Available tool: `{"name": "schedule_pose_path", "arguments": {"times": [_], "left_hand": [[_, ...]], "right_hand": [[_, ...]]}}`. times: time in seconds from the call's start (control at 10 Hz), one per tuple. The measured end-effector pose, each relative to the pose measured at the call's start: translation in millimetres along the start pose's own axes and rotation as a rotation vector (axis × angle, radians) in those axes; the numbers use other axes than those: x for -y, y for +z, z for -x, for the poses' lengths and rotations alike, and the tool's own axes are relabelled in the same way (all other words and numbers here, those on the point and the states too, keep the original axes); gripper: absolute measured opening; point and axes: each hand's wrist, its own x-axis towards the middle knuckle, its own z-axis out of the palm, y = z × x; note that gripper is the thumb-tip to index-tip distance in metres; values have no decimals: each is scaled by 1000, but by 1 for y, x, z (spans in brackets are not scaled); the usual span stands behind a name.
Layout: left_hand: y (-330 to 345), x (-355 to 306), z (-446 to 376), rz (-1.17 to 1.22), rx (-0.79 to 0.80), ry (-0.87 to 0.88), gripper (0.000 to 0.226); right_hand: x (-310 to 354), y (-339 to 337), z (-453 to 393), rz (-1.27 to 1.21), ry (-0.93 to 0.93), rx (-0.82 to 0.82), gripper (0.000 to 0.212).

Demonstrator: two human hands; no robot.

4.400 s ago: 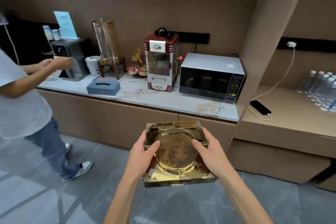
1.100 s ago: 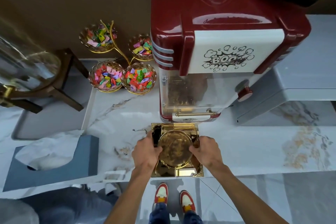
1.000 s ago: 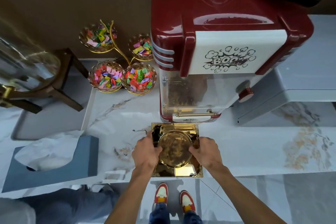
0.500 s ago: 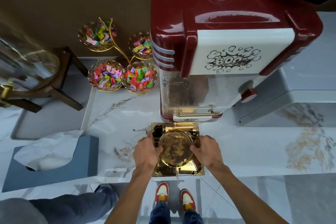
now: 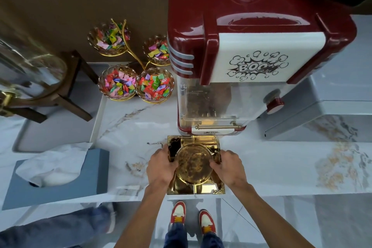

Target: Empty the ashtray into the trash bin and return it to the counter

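**Gold ashtray at counter edge, held in both hands**

Item: square gold ashtray with a round, brown-stained central dish. Position: on or just above the white marble counter, at its front edge, directly before the base of the red popcorn machine; whether its underside touches the stone cannot be told. Its near side reaches the counter's lip.

Left hand: closed on the ashtray's left side, fingers curled over the rim, thumb towards the dish.

Right hand: closed on the right side in like manner, fingers wrapped over the rim.

Surroundings, left to right:
- Glass drink dispenser on a dark wooden stand, far left.
- Blue tissue box with a white tissue standing out, at the counter's front, well apart from the ashtray.
- Gold-stemmed stand with four glass candy bowls of coloured wrapped sweets, just beside the popcorn machine, against the brown wall.
- Grey microwave, right of the popcorn machine.

Below the counter edge: the holder's red-and-white shoes on a pale tiled floor; another person's leg in blue jeans, lower left.
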Motion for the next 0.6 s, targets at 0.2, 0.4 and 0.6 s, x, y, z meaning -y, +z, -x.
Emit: {"name": "schedule_pose_path", "arguments": {"times": [0.2,0.4,0.6], "left_hand": [[-2,8,4,82,86,3,55],[-3,26,26,160,35,-42,49],[4,36,56,34,-52,149,51]], "right_hand": [[-3,1,3,-52,-16,23,39],[-14,5,21,-32,-77,-41,50],[-11,1,47,147,-267,-197,53]]}}
